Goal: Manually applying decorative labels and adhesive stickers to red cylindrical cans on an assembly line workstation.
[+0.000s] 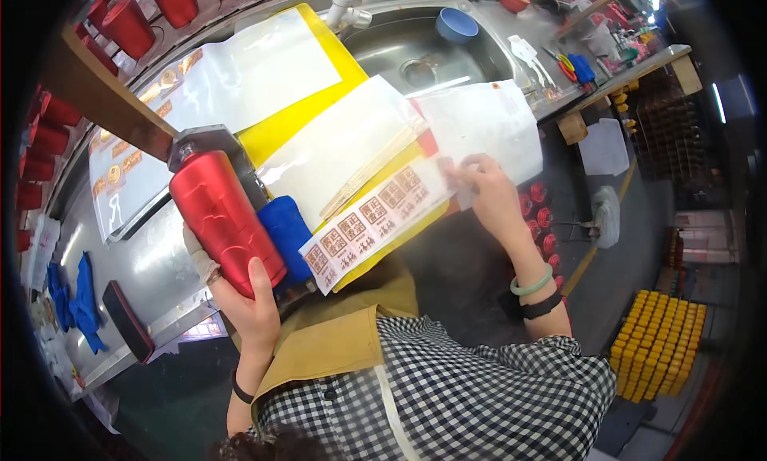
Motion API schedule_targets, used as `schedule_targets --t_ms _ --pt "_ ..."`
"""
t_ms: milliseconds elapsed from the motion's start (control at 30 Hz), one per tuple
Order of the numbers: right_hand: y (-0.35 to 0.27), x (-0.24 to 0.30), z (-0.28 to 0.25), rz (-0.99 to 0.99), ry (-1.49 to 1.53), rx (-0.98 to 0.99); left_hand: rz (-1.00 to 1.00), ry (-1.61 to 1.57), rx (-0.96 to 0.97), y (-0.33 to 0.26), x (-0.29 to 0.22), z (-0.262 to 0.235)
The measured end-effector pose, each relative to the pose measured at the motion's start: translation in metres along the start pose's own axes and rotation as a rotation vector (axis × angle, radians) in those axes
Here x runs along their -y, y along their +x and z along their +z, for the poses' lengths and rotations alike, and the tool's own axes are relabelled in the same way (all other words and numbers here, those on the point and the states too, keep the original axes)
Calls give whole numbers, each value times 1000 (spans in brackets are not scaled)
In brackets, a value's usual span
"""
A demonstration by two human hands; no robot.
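Observation:
A red metallic bottle [225, 217] with a raised pattern leans at the left, its neck end against a dark angular holder [201, 136]. My left hand [252, 307] is wrapped round the bottle's lower end; some of its fingers are hidden behind it. Over the near edge of the papers lies a white sticker strip [369, 223] with a row of brown square prints. My right hand [489, 191] pinches the strip's right end between thumb and fingers. Between bottle and strip lies a folded blue cloth [284, 231].
Yellow [276, 129] and white sheets cover the steel counter. Behind them is a sink [391, 49] with a blue bowl [457, 25]. Gold sticker sheets [169, 84] lie left, a dark phone-like slab [128, 321] at the counter edge. Red containers [128, 29] stand far left, yellow stacked pieces [659, 345] right.

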State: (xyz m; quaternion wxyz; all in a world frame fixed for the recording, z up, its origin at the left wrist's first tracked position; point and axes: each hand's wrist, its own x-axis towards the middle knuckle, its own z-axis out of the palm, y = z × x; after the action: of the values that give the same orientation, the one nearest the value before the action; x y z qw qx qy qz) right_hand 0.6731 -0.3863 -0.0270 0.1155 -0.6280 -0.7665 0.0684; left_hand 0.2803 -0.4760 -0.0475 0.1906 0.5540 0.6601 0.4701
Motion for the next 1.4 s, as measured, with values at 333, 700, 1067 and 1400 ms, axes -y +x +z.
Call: schedule_targets --t_ms 333,700,1067,1400 --pt "8 -173 -51 615 3 -61 -54 -28 -10 4 -15 1" --pt "-25 -222 -14 1028 133 -294 -27 -17 -51 6 -19 4" --pt "1 -124 -33 553 4 -338 15 -3 -46 6 -18 1" --pt "19 -70 -50 326 448 138 -16 -7 -35 2 -11 0"
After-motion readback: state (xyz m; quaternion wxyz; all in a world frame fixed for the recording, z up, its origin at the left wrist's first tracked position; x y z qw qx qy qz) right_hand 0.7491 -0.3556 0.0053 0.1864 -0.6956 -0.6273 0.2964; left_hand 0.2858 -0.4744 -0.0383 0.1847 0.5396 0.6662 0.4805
